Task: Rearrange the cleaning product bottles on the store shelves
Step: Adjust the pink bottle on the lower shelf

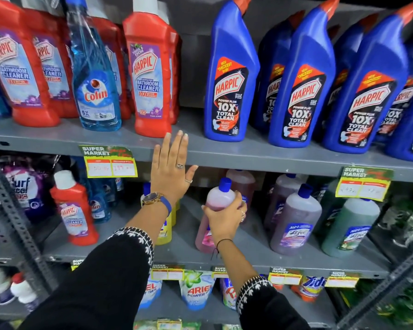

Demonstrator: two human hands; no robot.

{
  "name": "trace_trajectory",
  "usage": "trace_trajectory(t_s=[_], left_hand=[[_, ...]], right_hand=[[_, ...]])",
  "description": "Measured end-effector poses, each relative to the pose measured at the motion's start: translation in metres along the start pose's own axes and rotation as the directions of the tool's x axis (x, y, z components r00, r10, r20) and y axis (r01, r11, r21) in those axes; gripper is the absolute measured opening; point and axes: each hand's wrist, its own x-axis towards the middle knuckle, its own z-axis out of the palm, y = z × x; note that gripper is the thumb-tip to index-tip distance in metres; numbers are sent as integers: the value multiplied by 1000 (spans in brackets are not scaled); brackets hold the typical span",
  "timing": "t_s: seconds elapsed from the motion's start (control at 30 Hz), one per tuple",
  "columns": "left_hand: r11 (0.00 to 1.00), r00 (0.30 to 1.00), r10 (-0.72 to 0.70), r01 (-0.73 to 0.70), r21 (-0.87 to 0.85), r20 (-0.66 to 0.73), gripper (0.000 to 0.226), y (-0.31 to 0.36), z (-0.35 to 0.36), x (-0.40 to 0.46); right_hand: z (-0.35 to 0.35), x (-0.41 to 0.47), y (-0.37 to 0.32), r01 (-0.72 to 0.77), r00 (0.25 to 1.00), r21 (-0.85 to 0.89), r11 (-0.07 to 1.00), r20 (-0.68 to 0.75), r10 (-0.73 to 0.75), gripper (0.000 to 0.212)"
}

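My right hand (pixel 225 216) grips the shoulder of a pink bottle (pixel 218 198) with a blue cap, standing on the middle shelf (pixel 184 248). My left hand (pixel 171 166) is raised flat with fingers apart, holding nothing, its fingertips at the front edge of the upper shelf (pixel 260 154), just below a red Harpic bathroom cleaner (pixel 150 75). A blue Colin spray bottle (pixel 94 77) stands left of that bottle among more red ones. Blue Harpic bottles (pixel 231 79) fill the upper shelf's right side. A yellow bottle (pixel 166 231) is partly hidden behind my left wrist.
On the middle shelf stand a lone red Harpic bottle (pixel 74 210), a purple bottle (pixel 296 222) and a green bottle (pixel 348 227). Yellow price tags (pixel 111 166) hang on the shelf edges. Detergent pouches (pixel 196 289) sit on the lower shelf.
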Motion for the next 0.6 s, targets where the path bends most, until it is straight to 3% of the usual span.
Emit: trace_trajectory(t_s=[0.27,0.6], left_hand=[[1000,1000,-15,15,14,5,60,3,-3,1],[1000,1000,-12,12,21,18,61,3,-4,1]], right_hand=[[-31,38,20,-49,985,-65,997,-169,37,96],[-34,43,39,26,992,-94,995,-118,-37,100]])
